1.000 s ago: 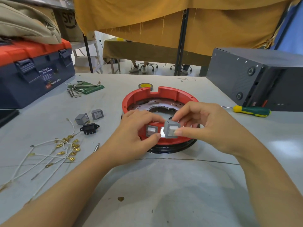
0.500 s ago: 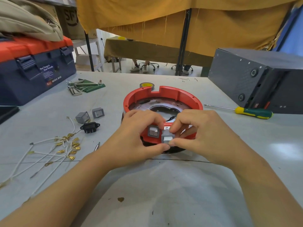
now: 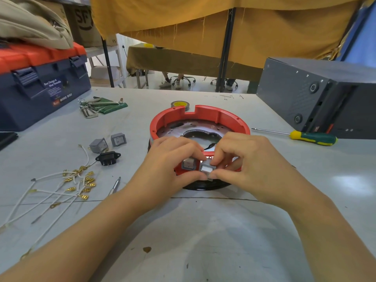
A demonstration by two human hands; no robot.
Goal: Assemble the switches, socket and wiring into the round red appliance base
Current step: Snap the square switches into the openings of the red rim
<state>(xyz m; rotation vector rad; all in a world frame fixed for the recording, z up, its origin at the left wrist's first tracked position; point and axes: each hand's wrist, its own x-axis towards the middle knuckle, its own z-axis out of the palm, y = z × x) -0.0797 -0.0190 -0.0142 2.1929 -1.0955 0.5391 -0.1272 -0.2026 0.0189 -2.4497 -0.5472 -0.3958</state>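
The red base [image 3: 200, 121] sits on the grey table [image 3: 203, 231], and everything else is best placed from it. At its near wall, one grey rocker switch [image 3: 188, 164] already sits in a cutout, and just to the right of it the second switch [image 3: 206, 170] is partly in its own opening.

The right hand [image 3: 250, 165] pinches this second switch, thumb below and curled fingers above and behind. The left hand [image 3: 173, 165] curls round the base's near-left wall, with the thumb tip touching the switch's lower edge and the fingers over the rim above the seated switch.

The switch looks like a small, light, rigid plastic block with a smooth, glossy face, so it will probably slip if held by the face alone. The better hold seems to be on its top and bottom edges, with the push going squarely into the cutout, since a tilted entry could jam its clips. The base itself appears stiff and heavy enough to stay put, though bracing the wall seems wise.

Left of the base lie two spare switches [image 3: 107, 142], a black socket [image 3: 108, 158] and, further left, white wires with brass terminals [image 3: 67, 186]. These wires look limp and light, best taken by the terminals. Right of the base rests a screwdriver [image 3: 305, 137].
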